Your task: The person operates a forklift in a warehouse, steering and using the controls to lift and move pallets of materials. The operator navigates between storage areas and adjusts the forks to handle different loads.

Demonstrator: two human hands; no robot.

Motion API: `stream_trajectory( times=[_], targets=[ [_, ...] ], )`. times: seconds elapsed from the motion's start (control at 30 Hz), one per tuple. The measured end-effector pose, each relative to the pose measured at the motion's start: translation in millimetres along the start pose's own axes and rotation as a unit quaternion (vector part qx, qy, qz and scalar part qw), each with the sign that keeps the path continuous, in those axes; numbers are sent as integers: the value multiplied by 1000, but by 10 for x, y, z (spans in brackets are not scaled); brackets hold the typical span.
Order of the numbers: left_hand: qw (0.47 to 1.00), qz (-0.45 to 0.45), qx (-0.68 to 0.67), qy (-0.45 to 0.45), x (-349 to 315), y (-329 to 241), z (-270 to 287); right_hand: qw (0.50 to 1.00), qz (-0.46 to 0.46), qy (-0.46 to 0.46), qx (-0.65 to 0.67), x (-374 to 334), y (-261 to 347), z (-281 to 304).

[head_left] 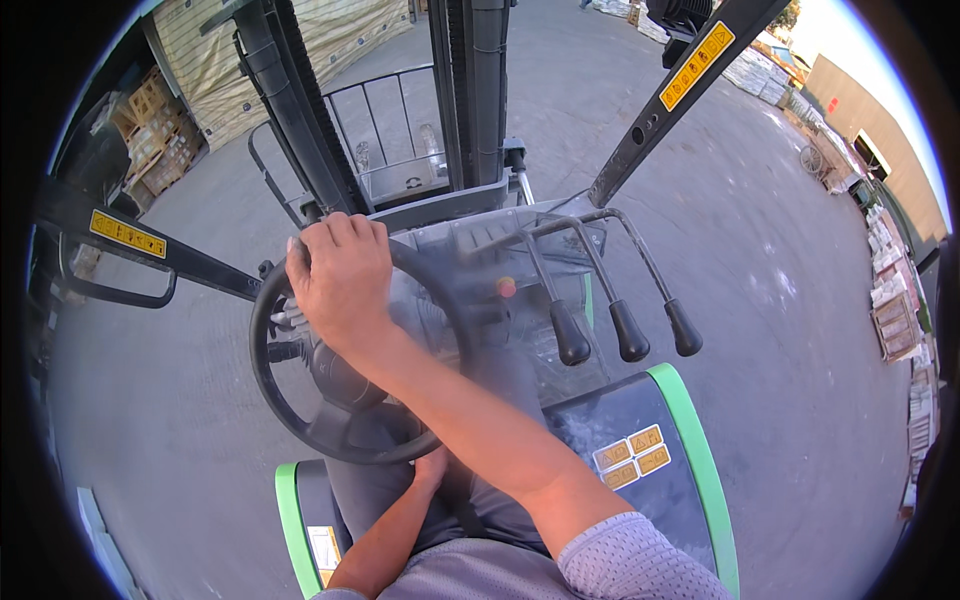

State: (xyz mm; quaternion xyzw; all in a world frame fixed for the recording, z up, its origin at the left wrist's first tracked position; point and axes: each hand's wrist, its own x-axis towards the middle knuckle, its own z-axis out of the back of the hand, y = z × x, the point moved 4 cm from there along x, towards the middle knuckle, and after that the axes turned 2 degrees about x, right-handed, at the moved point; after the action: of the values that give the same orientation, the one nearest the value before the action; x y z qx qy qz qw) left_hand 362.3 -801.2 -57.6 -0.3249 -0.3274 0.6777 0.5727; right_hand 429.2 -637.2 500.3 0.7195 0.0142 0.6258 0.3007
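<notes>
My right hand [345,275] is closed over the top of the black steering wheel [262,365], its forearm stretching across from the lower right. My left hand [432,466] rests low between my legs, just under the wheel's lower rim. That hand's fingers are hidden by the wheel and my legs. To the right of the wheel stand three control levers [625,330] with black knobs, and no hand touches them. A red button [506,288] sits on the dusty dashboard between the wheel and the levers.
Ahead rise the forklift's mast [470,100] and a load guard [390,115]. Slanted posts [670,95] flank the cab. Stacked wooden crates [155,130] stand far left by a tarp wall [260,60]. Bundled goods [893,290] line the right side of the grey yard [770,280].
</notes>
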Motion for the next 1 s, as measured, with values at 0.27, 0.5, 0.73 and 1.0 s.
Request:
stream_trajectory(
  times=[0.27, 0.5, 0.73, 1.0],
  targets=[
    [996, 61, -60, 24, -72, -124, 28, 1000, -23, 5, -13, -10, 150, -172],
    [974, 153, -159, 45, -179, -744, 213, 996, -8, 78, 40, -336, 529, -572],
    [961, 158, -219, 53, -274, -659, 260, 971, 6, 206, 118, -1377, 1089, -239],
    [915, 28, -396, 76, -239, -774, 246, 967, -33, 251, 24, -1527, 491, 1548]
  ],
)
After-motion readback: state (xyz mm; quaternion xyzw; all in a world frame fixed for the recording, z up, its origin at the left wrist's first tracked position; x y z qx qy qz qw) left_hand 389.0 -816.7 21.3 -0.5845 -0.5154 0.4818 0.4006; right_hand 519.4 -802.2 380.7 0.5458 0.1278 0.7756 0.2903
